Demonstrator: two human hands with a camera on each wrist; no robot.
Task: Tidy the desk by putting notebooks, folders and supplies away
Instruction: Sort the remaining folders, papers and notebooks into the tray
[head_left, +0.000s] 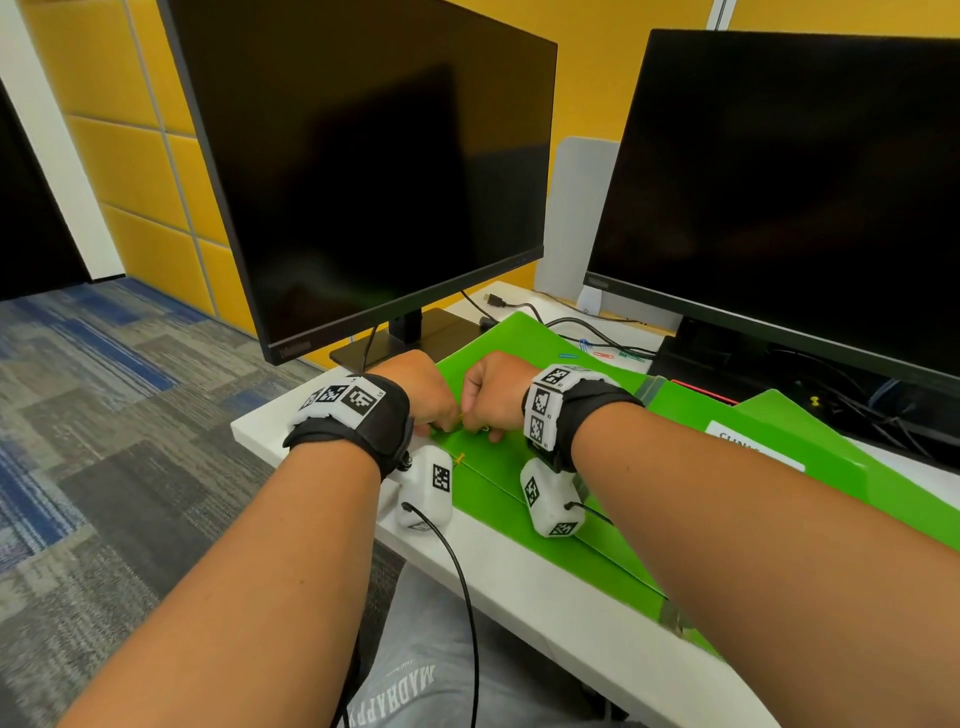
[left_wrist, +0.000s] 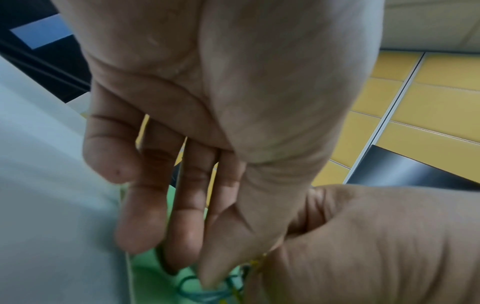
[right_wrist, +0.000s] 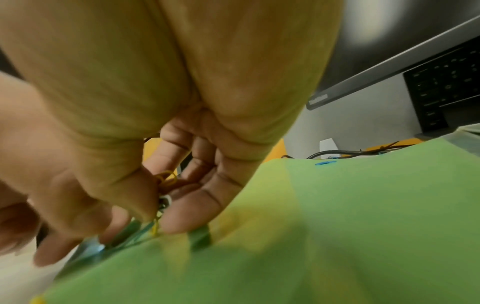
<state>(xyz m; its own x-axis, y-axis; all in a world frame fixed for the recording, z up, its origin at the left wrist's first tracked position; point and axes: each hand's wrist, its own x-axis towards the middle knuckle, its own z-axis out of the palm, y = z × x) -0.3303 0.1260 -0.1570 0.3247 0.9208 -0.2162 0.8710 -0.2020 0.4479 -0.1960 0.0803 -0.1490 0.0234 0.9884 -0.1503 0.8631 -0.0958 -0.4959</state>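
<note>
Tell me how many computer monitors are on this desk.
2: one monitor stands at the desk's left end behind the hands, the other monitor to its right, cropped by the frame.

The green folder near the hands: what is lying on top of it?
On the green folder both hands gather paper clips; a yellow pushpin and a blue paper clip lie loose. What else the right hand and left hand cover is hidden.

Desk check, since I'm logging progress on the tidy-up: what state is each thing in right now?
Left monitor: off, dark.
Right monitor: off, dark.
Green folder: lying flat on the desk.
Left hand: fingers curled, pinching paper clips on the folder.
Right hand: curled round several clips.
Loose clips: scattered near the cables.
</note>
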